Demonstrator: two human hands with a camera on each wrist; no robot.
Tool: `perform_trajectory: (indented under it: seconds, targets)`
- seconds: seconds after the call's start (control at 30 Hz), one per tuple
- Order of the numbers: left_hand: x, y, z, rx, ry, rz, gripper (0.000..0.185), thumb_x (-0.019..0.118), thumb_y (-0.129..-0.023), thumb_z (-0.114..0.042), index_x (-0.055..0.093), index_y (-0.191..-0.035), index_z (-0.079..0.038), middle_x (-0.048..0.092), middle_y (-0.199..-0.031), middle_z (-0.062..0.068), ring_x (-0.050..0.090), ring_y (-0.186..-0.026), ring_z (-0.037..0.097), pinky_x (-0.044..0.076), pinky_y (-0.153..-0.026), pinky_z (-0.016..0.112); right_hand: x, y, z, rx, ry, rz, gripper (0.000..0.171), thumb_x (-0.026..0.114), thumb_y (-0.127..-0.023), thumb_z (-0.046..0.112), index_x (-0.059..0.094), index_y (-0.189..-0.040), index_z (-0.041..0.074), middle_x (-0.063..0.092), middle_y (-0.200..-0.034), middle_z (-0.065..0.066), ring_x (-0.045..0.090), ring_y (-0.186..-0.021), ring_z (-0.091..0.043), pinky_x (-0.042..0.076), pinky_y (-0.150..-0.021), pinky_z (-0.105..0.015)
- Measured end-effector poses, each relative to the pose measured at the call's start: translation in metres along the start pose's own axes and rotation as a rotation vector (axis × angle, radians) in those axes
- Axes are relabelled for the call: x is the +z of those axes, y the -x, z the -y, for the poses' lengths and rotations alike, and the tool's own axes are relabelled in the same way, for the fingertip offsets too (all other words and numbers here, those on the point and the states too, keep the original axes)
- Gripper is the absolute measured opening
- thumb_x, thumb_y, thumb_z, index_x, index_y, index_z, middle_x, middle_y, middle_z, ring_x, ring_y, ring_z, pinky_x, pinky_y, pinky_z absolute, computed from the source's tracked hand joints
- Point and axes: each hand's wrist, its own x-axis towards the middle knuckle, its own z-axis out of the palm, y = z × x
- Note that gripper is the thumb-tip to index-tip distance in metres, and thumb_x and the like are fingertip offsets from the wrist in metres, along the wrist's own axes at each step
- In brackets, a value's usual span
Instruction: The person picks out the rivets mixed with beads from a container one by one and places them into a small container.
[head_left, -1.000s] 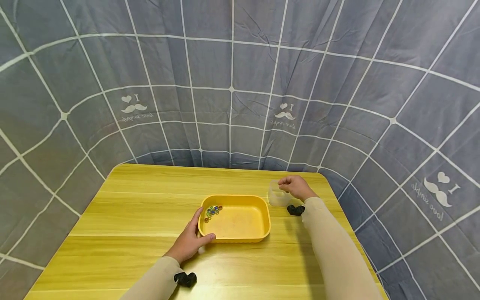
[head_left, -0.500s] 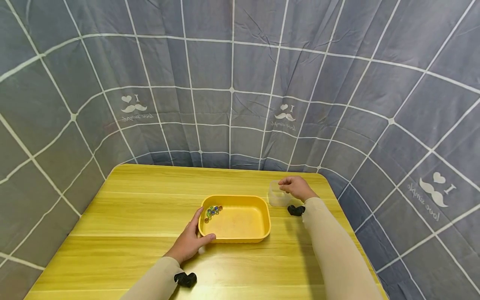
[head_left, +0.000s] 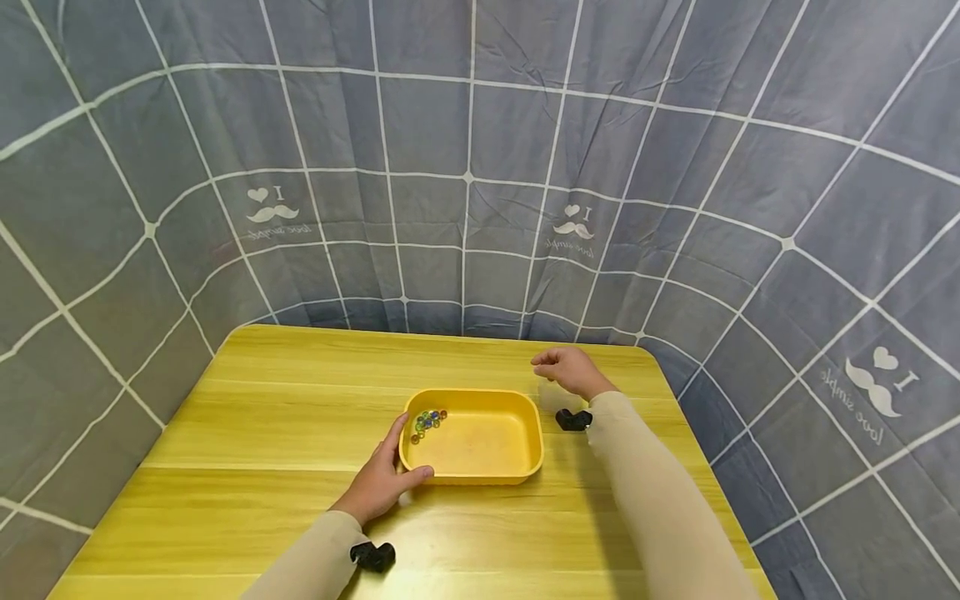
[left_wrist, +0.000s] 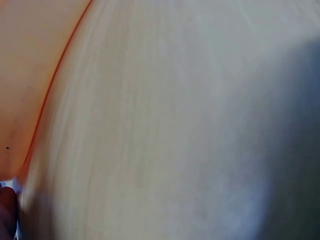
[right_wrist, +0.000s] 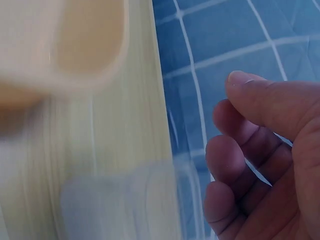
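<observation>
"Head view on my remote screen: where do you have the yellow tray (head_left: 487, 446)?"

"Flat near the middle of the tabletop (head_left: 247, 433), from where I sit at the controls. The left hand (head_left: 381, 479) grips its near left corner, thumb over the near rim, fingers along the left wall."

"And the marbles (head_left: 429, 420)?"

"Inside the tray, bunched at its left end (blue, green and amber, as far as I can make out)."

"What about the right hand (head_left: 567, 371)?"

"Raised beyond the tray's far right corner, just above the clear container (head_left: 558, 398), which sits on the tabletop near the tray's right end. On my right wrist feed the fingers are curled and the thumb lies close to the index finger. I can't tell whether anything is pinched there (the fingertips hide it)."

"Does your left wrist feed add much?"

"Little: mostly wood grain, the tray's wall along the left edge, and a bit of a finger in the lower left corner."

"Surroundings?"

"A grey-blue curtain (head_left: 420, 125) with white grid lines behind the tabletop, and beige sleeves (head_left: 660, 483) on both arms."
</observation>
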Motion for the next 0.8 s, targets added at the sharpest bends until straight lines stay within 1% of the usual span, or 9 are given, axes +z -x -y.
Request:
perform_trajectory:
  seconds: [0.13,0.23,0.37,0.57,0.7,0.8]
  targets:
    - [-0.002,0.0,0.002,-0.002,0.001,0.005,0.106,0.082,-0.093,-0.039,0.009,-0.171,-0.032,0.035,-0.166,0.022,0.047,-0.149,0.036,0.041,-0.121,0.054,0.015,-0.004,0.018,-0.031,-0.003,0.031,0.026,0.069,-0.103,0.026,0.078,-0.125,0.014,0.077,-0.116,-0.006,0.071,-0.105,-0.03,0.059,-0.096,-0.047]
    - [-0.004,0.001,0.003,-0.001,-0.009,0.002,0.106,0.082,-0.093,-0.04,0.011,-0.171,-0.033,0.037,-0.165,0.022,0.046,-0.149,0.036,0.039,-0.122,0.054,0.025,-0.005,0.031,-0.048,0.001,0.047,0.026,0.07,-0.103,0.026,0.078,-0.125,0.016,0.078,-0.116,-0.004,0.07,-0.101,-0.024,0.059,-0.096,-0.045]
    - [-0.005,0.002,0.004,-0.004,-0.014,0.0,0.106,0.083,-0.092,-0.041,0.011,-0.17,-0.035,0.038,-0.164,0.021,0.047,-0.148,0.035,0.039,-0.121,0.053,0.038,-0.007,0.047,-0.077,0.003,0.067,0.025,0.071,-0.102,0.025,0.079,-0.124,0.016,0.078,-0.116,-0.003,0.071,-0.1,-0.02,0.06,-0.096,-0.044]
    - [-0.004,0.0,0.005,-0.002,-0.02,-0.006,0.107,0.083,-0.091,-0.042,0.011,-0.17,-0.035,0.038,-0.163,0.022,0.049,-0.147,0.034,0.04,-0.121,0.053,0.059,-0.012,0.06,-0.103,-0.038,0.119,0.024,0.071,-0.102,0.022,0.079,-0.124,0.015,0.077,-0.117,-0.002,0.073,-0.105,-0.019,0.061,-0.098,-0.042]
    - [-0.004,-0.001,0.007,0.004,-0.017,-0.009,0.107,0.083,-0.091,-0.042,0.012,-0.17,-0.034,0.04,-0.163,0.02,0.05,-0.146,0.033,0.04,-0.121,0.053,0.074,-0.016,0.066,-0.13,-0.069,0.165,0.026,0.071,-0.102,0.019,0.078,-0.126,0.011,0.079,-0.115,-0.004,0.073,-0.103,-0.02,0.061,-0.094,-0.04]
    - [-0.004,-0.002,0.008,0.006,-0.013,-0.006,0.107,0.083,-0.091,-0.042,0.011,-0.171,-0.034,0.039,-0.163,0.02,0.048,-0.147,0.034,0.039,-0.122,0.054,0.086,-0.02,0.068,-0.145,-0.076,0.194,0.029,0.071,-0.102,0.018,0.077,-0.128,0.008,0.079,-0.115,-0.003,0.073,-0.1,-0.02,0.061,-0.089,-0.037]
